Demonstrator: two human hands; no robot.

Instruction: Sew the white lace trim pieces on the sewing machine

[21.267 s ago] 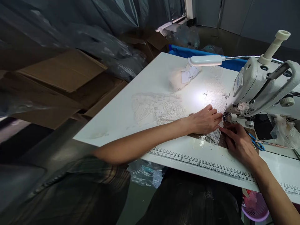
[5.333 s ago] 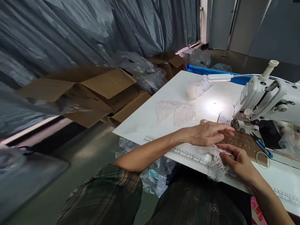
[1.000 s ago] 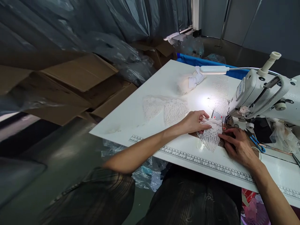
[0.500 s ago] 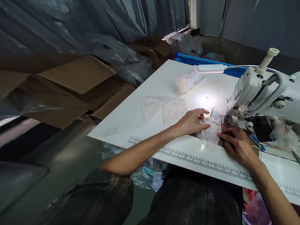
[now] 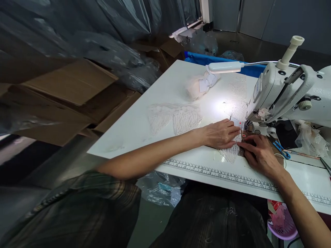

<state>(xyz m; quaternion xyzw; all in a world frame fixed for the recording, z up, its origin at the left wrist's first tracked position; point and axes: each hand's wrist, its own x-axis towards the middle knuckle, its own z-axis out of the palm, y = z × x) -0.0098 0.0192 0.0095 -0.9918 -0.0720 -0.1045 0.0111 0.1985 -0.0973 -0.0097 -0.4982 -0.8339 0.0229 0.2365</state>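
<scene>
A white lace piece [image 5: 229,153] lies at the needle area of the sewing machine [image 5: 279,93], its pointed end toward me. My left hand [image 5: 221,133] covers its upper part, with fingers close together and the thumb against the lace. From the right, my right hand [image 5: 262,155] rests on the machine bed, fingers apart, with the index fingertip touching the lace's edge. The presser foot [image 5: 245,126] is just beyond both hands. Farther back, another stretch of lace [image 5: 238,109] lies under the lamp's light. Fabric under my left fingers is hidden.
More lace pieces [image 5: 187,122] and a pale bundle [image 5: 195,88] lie on the white table [image 5: 124,132]. A lamp [image 5: 224,67] hangs above it. Blue thread snips [image 5: 280,148] and a dark phone-like slab [image 5: 286,134] lie right of my right hand. Cardboard boxes [image 5: 72,81] stand left.
My left hand has come down over the lace, its fingers closing together from a spread pose. My right hand has stayed by the lace edge. The camera view has shifted slightly.
</scene>
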